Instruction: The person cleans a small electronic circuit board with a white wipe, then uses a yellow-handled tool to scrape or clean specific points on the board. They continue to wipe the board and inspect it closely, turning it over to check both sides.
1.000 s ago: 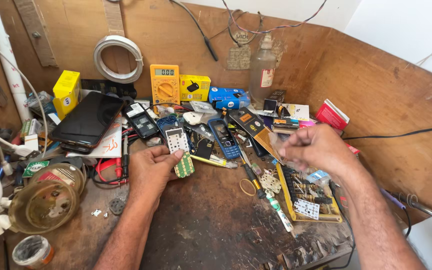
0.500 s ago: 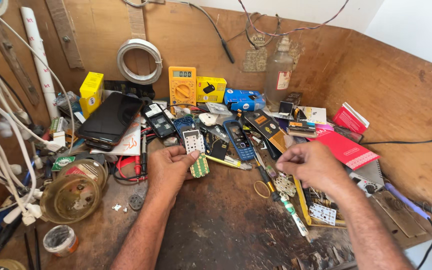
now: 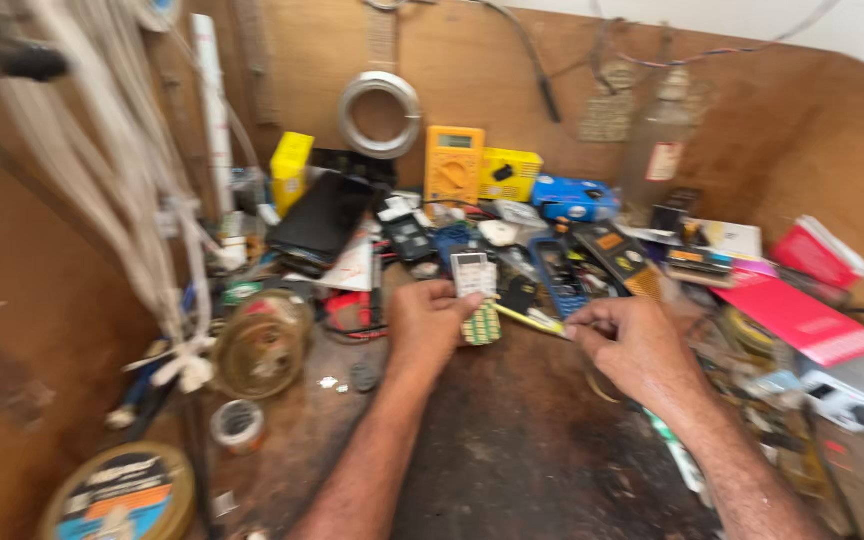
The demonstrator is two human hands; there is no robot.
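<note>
Small phone (image 3: 472, 274) in left hand (image 3: 426, 325), crowded by handsets (image 3: 558, 275).

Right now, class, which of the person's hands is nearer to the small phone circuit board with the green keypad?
Left. The left hand holds the small phone circuit board with the green keypad; the right hand is apart, to its right.

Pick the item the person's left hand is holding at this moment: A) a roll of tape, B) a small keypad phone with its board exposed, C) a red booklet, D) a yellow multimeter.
B: the left hand grips a small keypad phone at the bench's middle, while the yellow multimeter leans untouched against the back wall.
</note>
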